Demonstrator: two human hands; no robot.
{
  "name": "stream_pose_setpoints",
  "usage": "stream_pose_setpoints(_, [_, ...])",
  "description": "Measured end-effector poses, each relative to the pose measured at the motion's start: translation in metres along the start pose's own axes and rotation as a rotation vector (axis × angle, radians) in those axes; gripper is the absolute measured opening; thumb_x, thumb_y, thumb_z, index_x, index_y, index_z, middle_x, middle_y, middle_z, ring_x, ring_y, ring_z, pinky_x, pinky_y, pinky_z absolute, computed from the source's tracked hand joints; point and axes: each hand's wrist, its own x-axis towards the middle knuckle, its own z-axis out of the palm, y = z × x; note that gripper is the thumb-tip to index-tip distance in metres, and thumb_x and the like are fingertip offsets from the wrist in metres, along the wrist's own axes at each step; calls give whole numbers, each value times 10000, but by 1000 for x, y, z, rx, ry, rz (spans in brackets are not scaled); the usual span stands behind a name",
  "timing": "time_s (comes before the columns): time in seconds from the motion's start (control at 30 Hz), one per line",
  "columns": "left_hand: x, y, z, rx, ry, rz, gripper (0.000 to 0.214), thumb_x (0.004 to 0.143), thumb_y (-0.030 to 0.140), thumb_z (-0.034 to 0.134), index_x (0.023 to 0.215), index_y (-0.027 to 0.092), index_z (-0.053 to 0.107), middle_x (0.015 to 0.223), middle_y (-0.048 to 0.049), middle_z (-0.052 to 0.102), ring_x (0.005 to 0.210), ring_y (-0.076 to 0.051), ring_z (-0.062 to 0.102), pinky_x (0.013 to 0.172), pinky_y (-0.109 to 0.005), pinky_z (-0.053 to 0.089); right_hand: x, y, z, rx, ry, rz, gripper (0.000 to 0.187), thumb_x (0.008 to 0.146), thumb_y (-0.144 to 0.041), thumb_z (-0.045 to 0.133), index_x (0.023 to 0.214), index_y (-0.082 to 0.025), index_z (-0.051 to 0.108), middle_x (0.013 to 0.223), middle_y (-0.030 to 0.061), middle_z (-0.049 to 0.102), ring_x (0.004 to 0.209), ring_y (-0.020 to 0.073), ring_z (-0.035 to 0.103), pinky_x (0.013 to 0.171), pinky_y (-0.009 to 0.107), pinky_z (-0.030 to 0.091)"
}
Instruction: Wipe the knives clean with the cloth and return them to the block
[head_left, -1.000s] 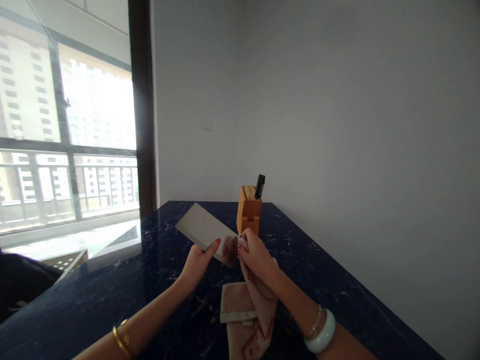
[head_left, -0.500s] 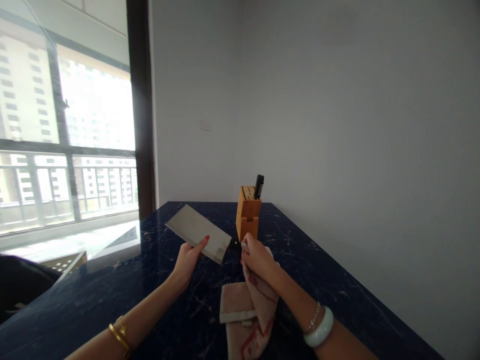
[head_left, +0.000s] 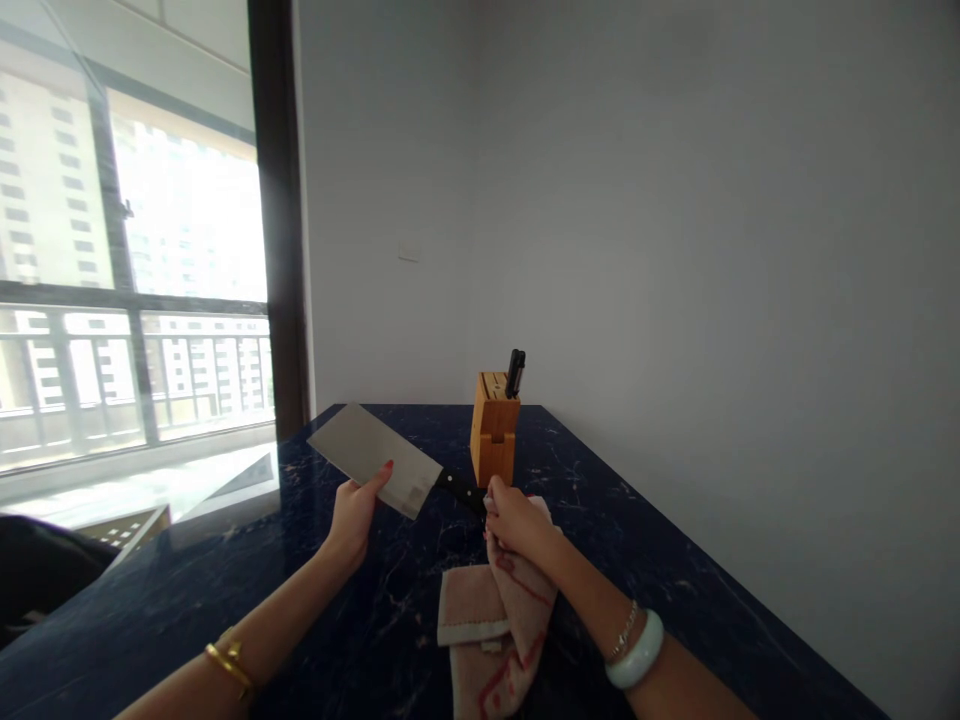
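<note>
A broad steel cleaver point(head_left: 367, 455) with a black handle is held above the dark marble counter point(head_left: 645, 570). My left hand point(head_left: 351, 518) grips the blade by its near edge, thumb on the flat side. My right hand point(head_left: 514, 520) is closed round a beige cloth with red marks point(head_left: 491, 625), wrapped about the end of the cleaver's handle. The cloth hangs down and lies folded on the counter below my hands.
A wooden knife block point(head_left: 495, 428) with a black-handled knife in it stands at the counter's far end by the grey wall. A large window with a dark frame point(head_left: 281, 220) is at the left.
The cleaver has slid to the left through the cloth, drawn by my left hand. My right hand and cloth have gone from the blade's heel to the handle, and the black handle now shows.
</note>
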Motion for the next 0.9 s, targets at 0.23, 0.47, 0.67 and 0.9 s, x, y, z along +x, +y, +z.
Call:
stream_pose_setpoints(0.23, [14, 9, -10, -165, 121, -8, 211, 622, 126, 636, 824, 100, 584, 773, -43, 645, 613, -143, 606, 557, -240, 502, 4, 10, -2, -169, 29, -32, 163, 609, -91, 533, 710, -184, 445, 680, 21, 559, 670, 148, 533, 577, 236, 332])
stream_pose_setpoints(0.47, [8, 10, -2, -365, -50, -193, 147, 691, 73, 554, 834, 101, 571, 734, -34, 640, 594, -126, 611, 557, -215, 513, 7, -6, -3, 464, -37, -32, 345, 647, -488, 543, 738, -164, 464, 653, 15, 538, 527, 111, 504, 482, 223, 360])
stream_pose_setpoints(0.67, [-7, 12, 11, -468, -125, -284, 139, 709, 71, 529, 831, 126, 566, 777, -27, 643, 660, -129, 617, 629, -231, 516, 5, -45, -13, 1284, -19, -81, 378, 702, -482, 486, 963, -210, 455, 591, -26, 536, 465, 76, 490, 448, 187, 380])
stream_pose_setpoints(0.9, [-36, 32, 31, -440, -334, -433, 280, 791, 375, 432, 845, 131, 557, 878, -98, 631, 794, -166, 605, 750, -285, 476, 34, -65, -60, 1092, 313, -186, 268, 692, -358, 475, 859, -157, 535, 400, -61, 464, 318, 53, 376, 310, 148, 286])
